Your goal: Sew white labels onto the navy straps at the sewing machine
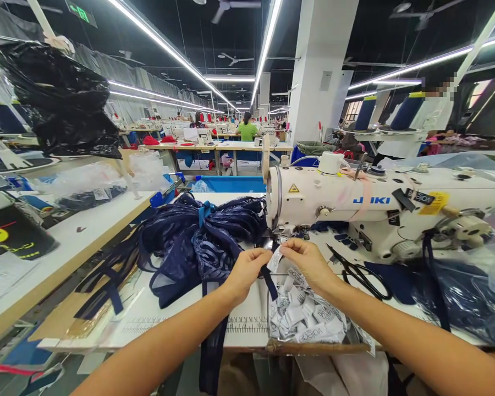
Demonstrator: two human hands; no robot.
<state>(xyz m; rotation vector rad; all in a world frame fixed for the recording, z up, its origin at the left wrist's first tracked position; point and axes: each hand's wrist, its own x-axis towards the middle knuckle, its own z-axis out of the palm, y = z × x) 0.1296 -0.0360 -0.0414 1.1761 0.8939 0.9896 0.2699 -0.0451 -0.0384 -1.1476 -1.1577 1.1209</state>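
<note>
In front of the sewing machine's needle area, both my hands meet at a white printed label (pixel 275 260). My left hand (pixel 245 272) is closed in a pinch at the label's left side, and a dark navy strap (pixel 270 285) hangs just below its fingertips. My right hand (pixel 307 263) pinches the label's upper right end. Directly beneath my hands is a cardboard box (pixel 317 348) full of loose white labels (pixel 309 313). Left of my left hand lies a bundle of navy lace garments (pixel 218 242), tied with a blue strip.
The white sewing machine (pixel 325 192) stands behind my hands. Black scissors (pixel 361 275) lie right of the box, near navy fabric in clear plastic (pixel 457 297). A side table (pixel 78 236) runs along the left. A black plastic bag (pixel 58 99) hangs above it. Other people work farther back.
</note>
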